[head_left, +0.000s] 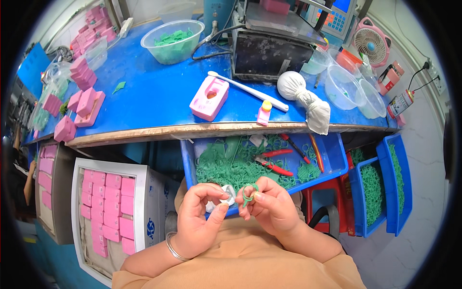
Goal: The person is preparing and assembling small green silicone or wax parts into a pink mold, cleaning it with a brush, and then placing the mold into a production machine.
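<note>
In front of my body, my right hand [272,204] pinches a small green ring [247,198] that looks like wax. Close beside it is my left hand [199,214], curled, its thumb and fingertips apart and nothing visible between them. White crumpled material [228,193] shows behind the left fingertips; I cannot tell if they touch it. Both hands are over the near edge of a blue tray [190,166] full of green rings and scraps [226,166]. Red-handled pliers [276,161] lie on the scraps, with another red-handled tool [296,148] farther right.
On the blue table [154,96] are a pink mould block [210,98], a white stick [252,91], a tied white cloth bag [303,98] and a black machine [272,53]. A box of pink blocks [108,212] stands left; blue bins [370,195] stand right.
</note>
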Demonstrator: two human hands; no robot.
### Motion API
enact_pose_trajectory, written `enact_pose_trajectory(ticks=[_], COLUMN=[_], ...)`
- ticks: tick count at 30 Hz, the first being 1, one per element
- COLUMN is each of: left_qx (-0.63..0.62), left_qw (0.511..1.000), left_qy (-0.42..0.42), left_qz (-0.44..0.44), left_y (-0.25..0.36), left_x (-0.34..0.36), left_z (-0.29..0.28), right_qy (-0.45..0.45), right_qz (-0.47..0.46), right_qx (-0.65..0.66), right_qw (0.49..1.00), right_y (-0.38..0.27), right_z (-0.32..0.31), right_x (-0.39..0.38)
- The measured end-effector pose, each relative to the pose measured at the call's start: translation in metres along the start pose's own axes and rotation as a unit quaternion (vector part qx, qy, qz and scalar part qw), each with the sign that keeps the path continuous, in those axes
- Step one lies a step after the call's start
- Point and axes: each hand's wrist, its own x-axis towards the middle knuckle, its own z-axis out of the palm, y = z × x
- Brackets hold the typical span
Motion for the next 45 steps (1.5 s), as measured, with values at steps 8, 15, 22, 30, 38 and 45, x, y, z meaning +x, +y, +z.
enact_pose_trajectory(ticks=[8,15,22,30,38,45], left_qx=[0.605,0.720,0.423,-0.330,-0.399,-0.326], left_qw=[0.708,0.677,0.902,0.933,0.906,0.925], left_qy=[-0.037,0.089,0.005,0.039,0.010,-0.024], left_qz=[0.363,0.126,0.086,-0.139,-0.139,-0.195], left_y=[0.015,0.019,0.008,0.023,0.006,-0.006], left_x=[0.059,0.156,0.146,0.109,0.090,0.073], left_z=[-0.016,-0.009,-0.018,0.015,-0.008,-0.006], right_qy=[0.235,0.317,0.037,-0.065,0.133,0.178], right_qz=[-0.476,-0.462,-0.530,-0.526,-0.493,-0.425], right_qx=[-0.467,-0.636,-0.746,-0.698,-0.786,-0.789], right_qw=[0.707,0.531,0.400,0.482,0.349,0.406], right_y=[-0.096,-0.222,-0.142,-0.072,-0.100,-0.142], right_z=[-0.047,-0.093,-0.019,0.002,-0.015,-0.059], right_x=[0.031,0.040,0.049,0.043,0.050,0.064])
